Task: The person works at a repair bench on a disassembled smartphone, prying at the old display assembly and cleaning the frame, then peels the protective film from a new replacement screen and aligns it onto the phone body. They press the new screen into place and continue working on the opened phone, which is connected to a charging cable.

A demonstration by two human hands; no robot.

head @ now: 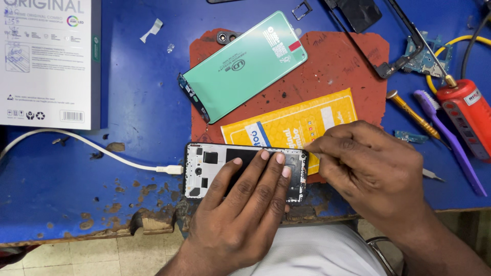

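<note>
An opened phone frame [209,171] with bare internals lies at the near edge of the blue bench. My left hand [245,214] presses flat on it, fingers spread over its dark middle. My right hand [373,168] is pinched at the frame's upper right corner, fingertips together on something too small to make out. Just behind lies a yellow flat packet [291,125]. A green-filmed phone screen [243,64] rests tilted on the red mat [337,66].
A white box [48,61] sits at the back left, and a white cable [76,140] runs to the phone frame. To the right lie a red tool [468,120], a purple brush [450,140], a brass-tipped screwdriver [411,115], a black frame [388,36] and a circuit board [427,56].
</note>
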